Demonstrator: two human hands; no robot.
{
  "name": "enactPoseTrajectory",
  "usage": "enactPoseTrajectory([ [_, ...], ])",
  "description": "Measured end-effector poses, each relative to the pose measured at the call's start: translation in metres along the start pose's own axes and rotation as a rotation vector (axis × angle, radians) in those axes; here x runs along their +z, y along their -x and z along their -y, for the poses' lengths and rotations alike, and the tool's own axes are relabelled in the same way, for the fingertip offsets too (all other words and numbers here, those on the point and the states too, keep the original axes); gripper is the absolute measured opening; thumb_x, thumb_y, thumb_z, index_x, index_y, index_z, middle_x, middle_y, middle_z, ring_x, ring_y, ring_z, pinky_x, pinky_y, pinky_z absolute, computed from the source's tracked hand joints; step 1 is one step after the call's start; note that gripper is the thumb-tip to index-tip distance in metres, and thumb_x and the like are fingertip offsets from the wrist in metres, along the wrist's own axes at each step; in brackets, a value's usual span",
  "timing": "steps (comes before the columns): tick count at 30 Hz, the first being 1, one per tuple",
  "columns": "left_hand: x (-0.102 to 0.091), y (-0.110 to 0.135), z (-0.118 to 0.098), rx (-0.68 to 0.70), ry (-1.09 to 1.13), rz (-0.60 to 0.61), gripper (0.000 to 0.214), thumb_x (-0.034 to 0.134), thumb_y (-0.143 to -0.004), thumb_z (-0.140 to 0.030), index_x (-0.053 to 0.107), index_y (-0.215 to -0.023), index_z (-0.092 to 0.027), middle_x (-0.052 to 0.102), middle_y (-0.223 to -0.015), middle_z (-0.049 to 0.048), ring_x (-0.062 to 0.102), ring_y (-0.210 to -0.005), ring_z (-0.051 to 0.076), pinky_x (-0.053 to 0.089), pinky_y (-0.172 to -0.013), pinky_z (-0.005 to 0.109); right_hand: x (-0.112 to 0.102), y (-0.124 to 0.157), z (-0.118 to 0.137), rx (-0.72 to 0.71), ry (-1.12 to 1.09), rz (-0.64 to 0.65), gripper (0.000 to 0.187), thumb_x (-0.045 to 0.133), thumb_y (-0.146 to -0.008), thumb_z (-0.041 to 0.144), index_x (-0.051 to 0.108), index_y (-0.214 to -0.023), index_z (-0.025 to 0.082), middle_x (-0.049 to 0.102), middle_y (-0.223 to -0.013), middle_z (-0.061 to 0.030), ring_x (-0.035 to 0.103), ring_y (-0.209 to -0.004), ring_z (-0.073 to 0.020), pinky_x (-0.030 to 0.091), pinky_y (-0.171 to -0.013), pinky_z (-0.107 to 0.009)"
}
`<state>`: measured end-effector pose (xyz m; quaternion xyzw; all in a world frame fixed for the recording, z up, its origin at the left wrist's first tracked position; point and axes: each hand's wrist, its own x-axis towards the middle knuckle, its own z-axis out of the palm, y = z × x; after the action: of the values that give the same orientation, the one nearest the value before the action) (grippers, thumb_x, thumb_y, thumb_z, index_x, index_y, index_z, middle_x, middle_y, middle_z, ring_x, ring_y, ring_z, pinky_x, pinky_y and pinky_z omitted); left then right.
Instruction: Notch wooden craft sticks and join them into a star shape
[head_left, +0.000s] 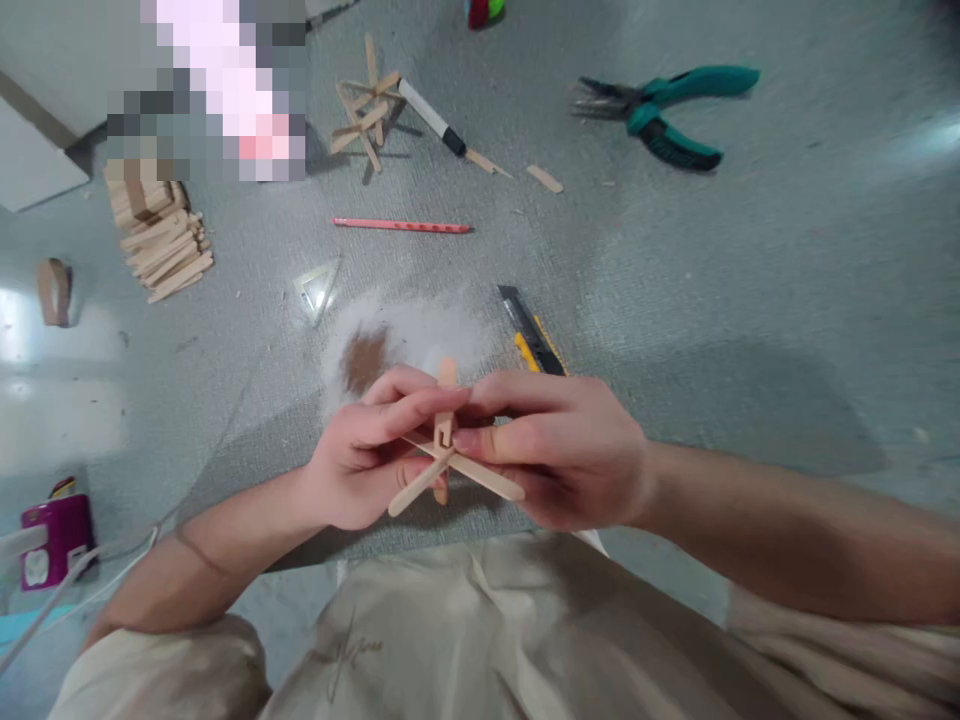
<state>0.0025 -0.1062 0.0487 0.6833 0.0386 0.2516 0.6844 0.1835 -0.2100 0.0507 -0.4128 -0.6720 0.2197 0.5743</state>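
Note:
Close to my body, both hands are closed around one small assembly of wooden craft sticks [487, 477]. Two of its sticks cross in an X, and another runs upright through the middle with a small notch or slot in it. My left hand [367, 450] pinches the sticks from the left, and my right hand [562, 450] grips them from the right with thumb and fingers near the slot. Parts of the sticks are hidden behind the fingers. A utility knife [534, 335] with yellow parts lies just beyond my right hand.
Further off lie a red pencil [401, 226], a clear set square [316, 290], a white marker [431, 113], crossed craft sticks [367, 105] and green-handled pliers [660, 110]. A pile of craft sticks [169, 250] sits left. White and brown dust [420, 325] covers the table ahead. A purple box [56, 540] stands lower left.

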Motion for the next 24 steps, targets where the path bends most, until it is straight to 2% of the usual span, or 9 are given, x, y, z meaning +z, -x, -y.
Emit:
enactPoseTrajectory([
  [4, 0.005, 0.002, -0.001, -0.058, 0.111, -0.022, 0.056, 0.074, -0.091, -0.022, 0.059, -0.142, -0.038, 0.058, -0.106, 0.0027, 0.062, -0.076, 0.006, 0.058, -0.065, 0.014, -0.001, 0.001, 0.000, -0.004, -0.018, 0.013, 0.012, 0.059, -0.097, 0.010, 0.067, -0.097, 0.019, 0.065, -0.084, -0.0032, 0.064, -0.072, -0.0105, 0.054, -0.062, -0.020],
  [8, 0.009, 0.005, 0.001, -0.068, 0.172, -0.099, 0.054, 0.078, -0.088, -0.024, 0.063, -0.137, -0.041, 0.059, -0.104, 0.0003, 0.065, -0.073, 0.005, 0.060, -0.066, 0.014, -0.001, 0.000, 0.000, -0.007, -0.015, 0.044, 0.014, 0.057, -0.097, 0.010, 0.065, -0.098, 0.021, 0.063, -0.079, -0.0013, 0.065, -0.071, -0.0120, 0.055, -0.060, -0.022],
  [12, 0.003, 0.004, 0.003, -0.059, 0.146, -0.040, 0.059, 0.079, -0.087, -0.021, 0.061, -0.139, -0.042, 0.060, -0.106, 0.0010, 0.067, -0.076, 0.007, 0.059, -0.064, 0.015, -0.002, -0.002, -0.001, -0.020, -0.006, 0.059, 0.015, 0.058, -0.095, 0.008, 0.065, -0.095, 0.021, 0.062, -0.075, -0.0006, 0.064, -0.068, -0.0115, 0.053, -0.057, -0.021],
  [14, -0.002, 0.002, 0.004, -0.032, 0.119, -0.015, 0.062, 0.086, -0.080, -0.033, 0.062, -0.137, -0.042, 0.062, -0.105, 0.0017, 0.067, -0.077, 0.009, 0.059, -0.065, 0.019, -0.003, -0.003, -0.001, -0.029, -0.003, 0.068, 0.016, 0.058, -0.093, 0.005, 0.066, -0.095, 0.020, 0.064, -0.080, -0.0022, 0.065, -0.071, -0.0113, 0.056, -0.061, -0.021],
  [16, -0.005, -0.001, 0.005, 0.015, 0.105, -0.025, 0.071, 0.092, -0.068, -0.047, 0.066, -0.133, -0.040, 0.065, -0.101, 0.0021, 0.066, -0.078, 0.012, 0.060, -0.069, 0.023, -0.004, -0.004, -0.001, -0.031, 0.004, 0.080, 0.018, 0.060, -0.091, 0.004, 0.066, -0.095, 0.020, 0.068, -0.087, -0.0038, 0.067, -0.076, -0.0116, 0.058, -0.066, -0.020],
  [18, -0.006, -0.003, 0.005, 0.072, 0.088, -0.049, 0.073, 0.095, -0.063, -0.050, 0.069, -0.130, -0.037, 0.066, -0.098, 0.0026, 0.066, -0.079, 0.013, 0.060, -0.072, 0.025, -0.006, -0.004, -0.001, -0.027, 0.021, 0.077, 0.018, 0.062, -0.090, 0.005, 0.066, -0.095, 0.022, 0.070, -0.091, -0.0037, 0.068, -0.078, -0.0112, 0.059, -0.068, -0.019],
  [22, 0.001, -0.003, -0.001, 0.201, -0.020, -0.084, 0.056, 0.085, -0.074, -0.027, 0.070, -0.128, -0.029, 0.067, -0.097, 0.0046, 0.068, -0.079, 0.014, 0.061, -0.070, 0.026, -0.006, -0.001, 0.002, -0.033, 0.033, 0.076, 0.015, 0.062, -0.095, 0.009, 0.066, -0.097, 0.023, 0.071, -0.094, -0.0026, 0.069, -0.080, -0.0100, 0.059, -0.070, -0.019],
  [24, 0.006, -0.002, -0.005, 0.218, -0.075, -0.101, 0.052, 0.077, -0.076, -0.017, 0.069, -0.126, -0.028, 0.067, -0.098, 0.0051, 0.068, -0.078, 0.014, 0.060, -0.067, 0.025, -0.004, 0.001, 0.003, -0.043, 0.036, 0.071, 0.012, 0.061, -0.097, 0.011, 0.066, -0.097, 0.022, 0.072, -0.095, -0.0026, 0.069, -0.081, -0.0097, 0.058, -0.071, -0.020],
])
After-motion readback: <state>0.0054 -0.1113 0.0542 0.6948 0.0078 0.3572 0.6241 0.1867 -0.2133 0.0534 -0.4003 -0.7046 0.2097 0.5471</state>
